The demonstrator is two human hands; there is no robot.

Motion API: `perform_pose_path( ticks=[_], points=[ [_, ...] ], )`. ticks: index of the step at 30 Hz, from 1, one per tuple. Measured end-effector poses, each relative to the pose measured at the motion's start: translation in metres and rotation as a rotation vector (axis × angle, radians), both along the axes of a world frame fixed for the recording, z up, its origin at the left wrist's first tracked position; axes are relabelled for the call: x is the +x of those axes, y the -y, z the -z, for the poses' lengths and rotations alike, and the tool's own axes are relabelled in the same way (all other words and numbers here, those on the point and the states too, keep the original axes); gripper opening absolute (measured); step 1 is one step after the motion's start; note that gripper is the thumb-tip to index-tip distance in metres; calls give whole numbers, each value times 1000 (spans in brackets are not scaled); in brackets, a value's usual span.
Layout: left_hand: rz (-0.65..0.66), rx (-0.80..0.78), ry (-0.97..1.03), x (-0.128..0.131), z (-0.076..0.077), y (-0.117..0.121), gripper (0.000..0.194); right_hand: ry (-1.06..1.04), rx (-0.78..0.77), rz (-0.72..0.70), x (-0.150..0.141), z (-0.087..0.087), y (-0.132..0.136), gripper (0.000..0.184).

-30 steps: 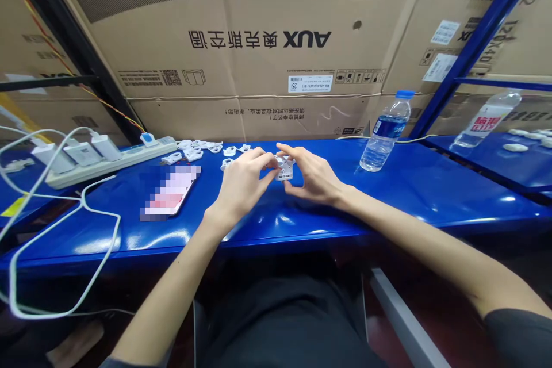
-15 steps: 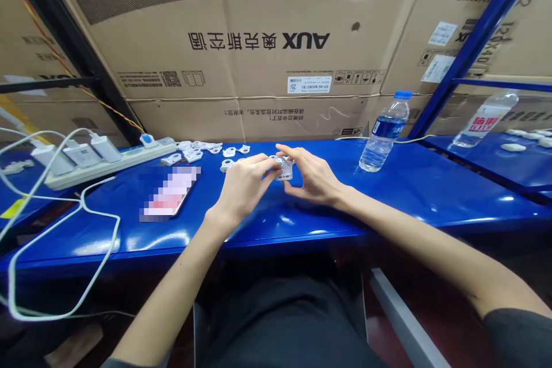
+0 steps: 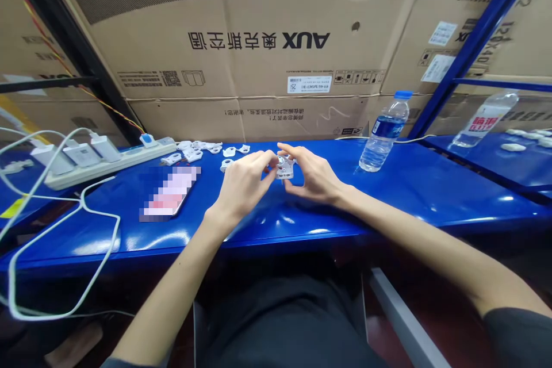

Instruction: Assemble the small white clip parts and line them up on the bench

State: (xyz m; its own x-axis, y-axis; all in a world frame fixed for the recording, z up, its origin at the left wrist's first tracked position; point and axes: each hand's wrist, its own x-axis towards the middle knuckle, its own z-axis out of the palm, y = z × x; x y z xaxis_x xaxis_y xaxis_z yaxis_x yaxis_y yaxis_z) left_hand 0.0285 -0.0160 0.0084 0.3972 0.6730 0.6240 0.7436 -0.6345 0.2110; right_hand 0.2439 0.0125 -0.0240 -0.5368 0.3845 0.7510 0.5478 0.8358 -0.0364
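Between my two hands, just above the blue table (image 3: 336,207), is a small white plastic part (image 3: 284,169) with small dark openings along its lower edge. My left hand (image 3: 248,181) is closed, its thumb and fingers pinching the part from the left. My right hand (image 3: 314,175) curls round its right side, with thumb below and index finger above. The fingers cover much of the part. Several similar white plastic pieces (image 3: 193,154) lie in a loose group behind and left of my left hand.
A phone (image 3: 186,192) with a blurred screen lies at left. Behind it sits a power strip (image 3: 125,161) with plugged chargers and a loose white cable (image 3: 118,236). A water bottle (image 3: 383,132) stands at right. Large cardboard boxes (image 3: 241,0) wall off the back.
My left fingers have shifted slightly on the white plastic part, so more of its face shows. My right hand has barely moved.
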Motion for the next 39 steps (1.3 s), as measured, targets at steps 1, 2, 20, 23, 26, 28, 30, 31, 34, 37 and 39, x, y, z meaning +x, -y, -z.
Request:
perform_pose_path(
  ticks=[1,2,20,23,26,28,30,31,34,37,39],
  points=[
    [-1,-9,-2,0,0,0,8,0,-1,6,0,0,0,81],
    [-3,-17,-6,0,0,0,8,1,-5,14,0,0,0,81],
    [-132,-245,-428,-7,5,0,27,95,-218,275,35,-6,-35,61],
    [-130,-322,-529,-11,9,-3,31,152,-280,393,56,-6,-50,51],
    [-148,-339,-552,-12,10,-5,35,236,-345,483,71,-5,-60,46],
    [-175,-345,-564,-12,9,-5,37,294,-400,523,77,-4,-64,45],
    [-214,-344,-577,-12,8,-5,39,344,-451,543,79,-3,-66,43],
    [-236,-340,-583,-12,8,-4,40,360,-476,546,79,-3,-67,42],
    [-310,-336,-606,-11,6,-2,43,381,-545,557,76,-2,-66,42],
    [-376,-367,-618,-9,3,2,42,395,-584,567,74,-3,-65,44],
    [-398,-394,-614,-8,1,3,42,402,-584,567,74,-4,-65,45]
  ],
)
